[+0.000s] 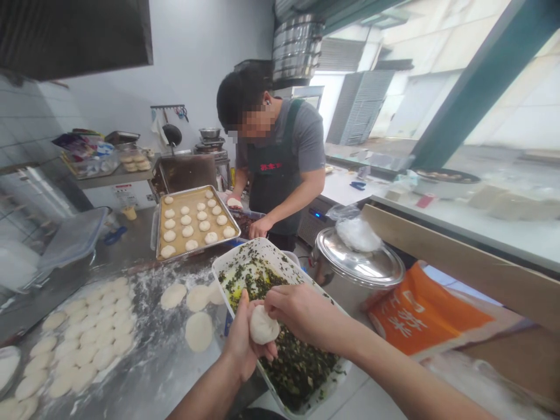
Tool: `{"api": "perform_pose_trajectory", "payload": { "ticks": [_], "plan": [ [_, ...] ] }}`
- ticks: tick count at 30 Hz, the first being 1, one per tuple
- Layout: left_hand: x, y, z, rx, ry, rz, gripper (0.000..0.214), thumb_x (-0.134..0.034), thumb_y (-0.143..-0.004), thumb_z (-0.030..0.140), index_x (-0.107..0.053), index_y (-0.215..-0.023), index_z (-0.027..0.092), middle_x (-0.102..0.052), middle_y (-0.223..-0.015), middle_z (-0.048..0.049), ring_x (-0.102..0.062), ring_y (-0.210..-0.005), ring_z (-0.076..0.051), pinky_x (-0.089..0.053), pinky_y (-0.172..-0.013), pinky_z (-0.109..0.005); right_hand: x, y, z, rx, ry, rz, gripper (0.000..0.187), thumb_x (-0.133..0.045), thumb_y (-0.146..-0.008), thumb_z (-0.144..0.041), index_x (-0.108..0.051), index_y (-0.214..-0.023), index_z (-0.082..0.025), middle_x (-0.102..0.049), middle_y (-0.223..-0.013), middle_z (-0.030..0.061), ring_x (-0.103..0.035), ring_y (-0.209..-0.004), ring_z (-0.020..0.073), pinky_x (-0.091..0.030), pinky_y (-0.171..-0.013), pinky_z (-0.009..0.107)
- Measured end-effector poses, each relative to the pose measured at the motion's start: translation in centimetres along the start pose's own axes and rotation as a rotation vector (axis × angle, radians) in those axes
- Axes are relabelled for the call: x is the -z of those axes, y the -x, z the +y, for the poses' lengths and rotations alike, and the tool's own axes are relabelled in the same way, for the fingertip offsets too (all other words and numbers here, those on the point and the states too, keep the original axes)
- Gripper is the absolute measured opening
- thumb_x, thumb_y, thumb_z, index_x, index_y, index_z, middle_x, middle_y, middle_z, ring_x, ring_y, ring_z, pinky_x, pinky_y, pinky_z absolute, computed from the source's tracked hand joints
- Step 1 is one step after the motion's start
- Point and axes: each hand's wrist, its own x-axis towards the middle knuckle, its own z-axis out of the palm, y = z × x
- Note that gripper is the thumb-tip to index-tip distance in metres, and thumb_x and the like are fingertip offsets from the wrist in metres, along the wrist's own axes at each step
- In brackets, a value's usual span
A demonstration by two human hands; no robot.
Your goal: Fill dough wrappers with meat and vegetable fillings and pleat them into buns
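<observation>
A round, white stuffed bun [264, 325] rests in my left hand [245, 338], whose fingers curl under and around it. From the right, my right hand [301, 312] pinches the dough at the bun's upper edge. Both hands are over a white plastic tub [273, 379] of chopped dark green filling [301, 367]. Flat dough rounds [199, 331] lie on the floured steel table just left of the tub.
Many dough rounds [96, 332] cover the table's left side. Behind stands a lined baking tray [195, 224] of formed buns. A co-worker [280, 157] bends over a dark filling at the back. A lidded steel pot [361, 256] and an orange bag [420, 315] stand at right.
</observation>
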Motion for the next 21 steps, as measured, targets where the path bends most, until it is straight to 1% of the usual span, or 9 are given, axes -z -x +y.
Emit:
{"api": "perform_pose_trajectory", "payload": {
  "ticks": [2, 6, 10, 14, 17, 19, 21],
  "plan": [
    [0.3, 0.4, 0.2, -0.015, -0.014, 0.041, 0.057, -0.031, -0.069, 0.069, -0.050, -0.079, 0.017, -0.056, -0.053, -0.0004, -0.051, -0.035, -0.012, -0.033, -0.030, -0.019, -0.1, -0.4, -0.5, -0.034, -0.022, 0.013, 0.009, -0.044, -0.079, -0.011, -0.051, -0.075, -0.016, -0.054, -0.070, -0.0004, -0.047, -0.060, 0.0097, -0.030, -0.056, 0.021],
    [1.0, 0.6, 0.8, 0.051, -0.046, 0.103, 0.060, -0.030, -0.066, 0.072, -0.049, -0.066, 0.014, -0.054, -0.048, -0.0022, -0.052, -0.037, -0.013, -0.033, -0.031, -0.018, -0.1, -1.3, -1.6, -0.030, -0.058, -0.027, 0.009, -0.045, -0.078, -0.011, -0.051, -0.076, -0.016, -0.055, -0.072, 0.0002, -0.049, -0.062, 0.0103, -0.032, -0.056, 0.021],
    [1.9, 0.5, 1.5, 0.083, -0.042, 0.110, 0.062, -0.031, -0.064, 0.073, -0.050, -0.069, 0.015, -0.056, -0.052, -0.0022, -0.050, -0.033, -0.013, -0.028, -0.028, -0.018, -0.1, -2.0, -2.3, 0.026, -0.064, -0.056, 0.015, -0.043, -0.077, -0.008, -0.053, -0.083, -0.016, -0.056, -0.076, 0.0020, -0.050, -0.067, 0.0115, -0.034, -0.060, 0.021],
    [2.6, 0.4, 1.8, 0.090, -0.067, 0.127, 0.064, -0.029, -0.064, 0.074, -0.052, -0.073, 0.015, -0.056, -0.052, -0.0018, -0.049, -0.033, -0.012, -0.027, -0.028, -0.017, -0.5, -2.5, -2.5, 0.021, -0.042, -0.042, 0.016, -0.044, -0.073, -0.005, -0.054, -0.081, -0.015, -0.056, -0.074, 0.0019, -0.050, -0.065, 0.0111, -0.033, -0.058, 0.020],
    [3.0, 0.5, 2.2, 0.092, -0.104, 0.090, 0.064, -0.027, -0.065, 0.074, -0.051, -0.074, 0.016, -0.055, -0.052, -0.0018, -0.049, -0.032, -0.012, -0.027, -0.027, -0.017, -0.7, -2.6, -2.6, 0.005, -0.055, -0.031, 0.015, -0.045, -0.071, -0.004, -0.053, -0.076, -0.015, -0.056, -0.073, 0.0011, -0.050, -0.065, 0.0103, -0.033, -0.058, 0.019],
    [3.1, 0.7, 2.4, 0.096, -0.124, 0.030, 0.062, -0.027, -0.066, 0.073, -0.051, -0.074, 0.016, -0.056, -0.053, -0.0015, -0.048, -0.031, -0.012, -0.026, -0.026, -0.018, -0.8, -2.7, -2.6, -0.020, -0.073, -0.032, 0.012, -0.046, -0.071, -0.004, -0.052, -0.072, -0.015, -0.057, -0.070, 0.0000, -0.050, -0.063, 0.0093, -0.033, -0.057, 0.018],
    [3.1, 1.0, 2.6, 0.072, -0.106, -0.038, 0.060, -0.027, -0.067, 0.072, -0.050, -0.077, 0.017, -0.056, -0.054, -0.0008, -0.048, -0.030, -0.012, -0.026, -0.026, -0.018, -1.0, -2.8, -2.4, -0.066, -0.087, -0.036, 0.012, -0.047, -0.072, -0.006, -0.053, -0.070, -0.015, -0.058, -0.068, -0.0007, -0.050, -0.061, 0.0086, -0.033, -0.056, 0.018]
  ]
}}
